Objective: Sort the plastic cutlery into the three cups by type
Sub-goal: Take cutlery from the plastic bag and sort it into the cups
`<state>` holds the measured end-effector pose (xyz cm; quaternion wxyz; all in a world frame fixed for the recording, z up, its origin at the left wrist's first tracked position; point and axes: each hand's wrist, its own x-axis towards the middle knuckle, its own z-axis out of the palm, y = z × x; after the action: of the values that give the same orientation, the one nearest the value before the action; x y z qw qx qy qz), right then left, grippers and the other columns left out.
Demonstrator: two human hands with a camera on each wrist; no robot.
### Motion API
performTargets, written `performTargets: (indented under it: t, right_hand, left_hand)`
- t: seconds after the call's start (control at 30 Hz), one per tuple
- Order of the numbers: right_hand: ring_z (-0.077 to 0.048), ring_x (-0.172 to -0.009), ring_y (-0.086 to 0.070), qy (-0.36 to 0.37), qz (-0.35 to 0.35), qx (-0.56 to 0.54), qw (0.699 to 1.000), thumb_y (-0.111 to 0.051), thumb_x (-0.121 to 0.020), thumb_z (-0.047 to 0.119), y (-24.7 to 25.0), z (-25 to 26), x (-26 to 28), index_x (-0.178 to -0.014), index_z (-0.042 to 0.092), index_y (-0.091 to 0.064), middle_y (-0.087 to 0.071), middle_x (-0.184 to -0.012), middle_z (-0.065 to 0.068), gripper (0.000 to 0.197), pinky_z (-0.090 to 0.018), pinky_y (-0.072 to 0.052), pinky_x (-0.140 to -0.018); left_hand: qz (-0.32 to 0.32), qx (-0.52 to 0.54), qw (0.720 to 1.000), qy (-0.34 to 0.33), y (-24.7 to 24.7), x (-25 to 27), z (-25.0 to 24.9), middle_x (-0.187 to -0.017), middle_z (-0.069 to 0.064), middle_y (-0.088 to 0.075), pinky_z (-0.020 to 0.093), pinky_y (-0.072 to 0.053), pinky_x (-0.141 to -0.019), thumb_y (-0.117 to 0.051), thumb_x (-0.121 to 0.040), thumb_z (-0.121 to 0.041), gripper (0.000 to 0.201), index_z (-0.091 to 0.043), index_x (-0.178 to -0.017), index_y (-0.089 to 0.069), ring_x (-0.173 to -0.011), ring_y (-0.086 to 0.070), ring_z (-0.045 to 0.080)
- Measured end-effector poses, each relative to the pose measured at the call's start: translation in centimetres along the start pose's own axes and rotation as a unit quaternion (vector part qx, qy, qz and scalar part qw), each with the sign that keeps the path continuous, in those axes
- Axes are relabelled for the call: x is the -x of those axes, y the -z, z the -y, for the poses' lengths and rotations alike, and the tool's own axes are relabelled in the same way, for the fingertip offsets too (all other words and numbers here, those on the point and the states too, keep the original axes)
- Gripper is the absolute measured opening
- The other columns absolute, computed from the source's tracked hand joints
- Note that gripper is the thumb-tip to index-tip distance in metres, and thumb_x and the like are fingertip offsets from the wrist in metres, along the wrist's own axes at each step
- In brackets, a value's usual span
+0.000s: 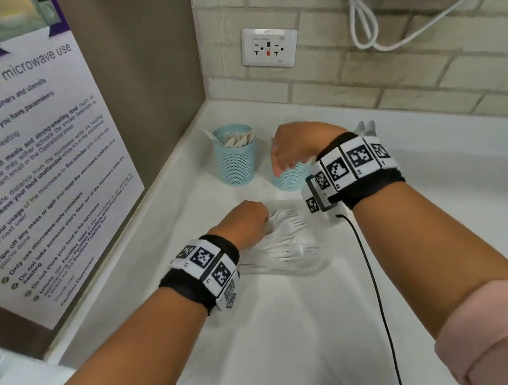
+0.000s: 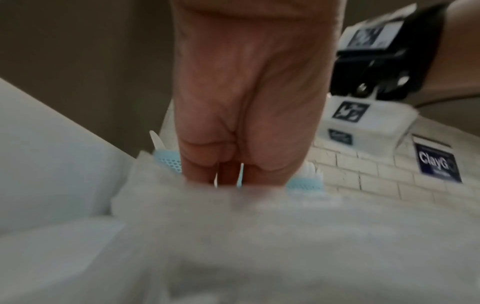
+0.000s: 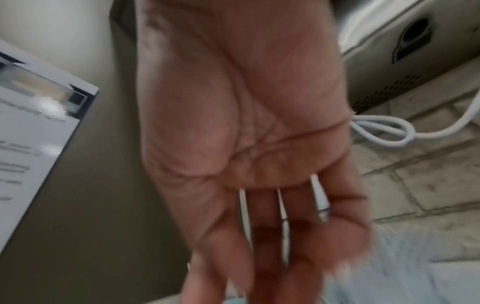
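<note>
White plastic cutlery [image 1: 288,236], mostly forks, lies heaped in a clear plastic tray [image 1: 289,267] on the white counter. My left hand [image 1: 265,225] reaches into the heap's left side with fingers curled, pinching a white fork. My right hand [image 1: 282,168] hovers over the middle teal mesh cup [image 1: 290,179], fingers pointing down and straight [image 3: 259,257], with nothing held. The left teal cup [image 1: 235,157] holds several flat pieces. My right wrist hides the third cup; only white utensil tips [image 1: 366,129] show. In the left wrist view two teal cups [image 2: 167,162] [image 2: 306,184] flank my left hand [image 2: 228,176].
The counter sits in a corner, with a brown wall and a microwave poster [image 1: 22,153] on the left. A brick wall with a socket [image 1: 269,47] and hanging white cables [image 1: 362,23] is behind. A black cable [image 1: 371,273] runs along the counter by my right arm.
</note>
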<state>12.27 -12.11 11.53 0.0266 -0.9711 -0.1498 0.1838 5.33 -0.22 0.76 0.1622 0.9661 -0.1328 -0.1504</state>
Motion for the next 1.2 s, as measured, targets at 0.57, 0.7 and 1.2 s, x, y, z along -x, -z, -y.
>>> performTargets:
  t: [0.57,0.7,1.2]
  right_hand:
    - [-0.021,-0.144,-0.019,-0.033,0.038,-0.059,0.997,-0.036,-0.092,0.001,-9.4,-3.8,3.9,-0.150,0.022,-0.016,-0.018,-0.157,-0.004,0.065,-0.037,-0.017,-0.118]
    - [-0.021,-0.144,-0.018,-0.053,0.037,-0.081,0.995,-0.036,-0.091,-0.002,-9.0,-4.0,4.2,-0.150,0.023,-0.020,-0.017,-0.157,-0.002,0.066,-0.036,-0.016,-0.117]
    - [-0.025,-0.127,-0.046,-0.062,0.039,-0.134,0.988,-0.043,-0.089,-0.002,-8.5,-5.4,5.4,-0.140,0.023,-0.044,-0.041,-0.145,-0.006,0.057,-0.032,-0.039,-0.102]
  left_hand:
    - [0.021,-0.106,0.993,-0.047,-1.1,-1.0,-0.1,-0.125,0.014,-0.052,0.036,-0.044,-0.091,-0.052,-0.093,-0.029,0.042,-0.008,-0.129,-0.046,-0.112,-0.053,0.031]
    - [-0.018,-0.124,0.989,-0.077,-1.1,-0.9,0.0,-0.119,0.014,-0.055,0.033,-0.042,-0.080,-0.056,-0.091,-0.030,0.038,-0.006,-0.119,-0.047,-0.105,-0.055,0.030]
    - [-0.007,0.110,0.992,-0.054,-1.5,-1.1,0.7,-0.070,-0.008,-0.045,0.017,-0.029,-0.057,-0.075,-0.077,-0.031,0.030,-0.018,-0.072,-0.048,-0.065,-0.041,0.008]
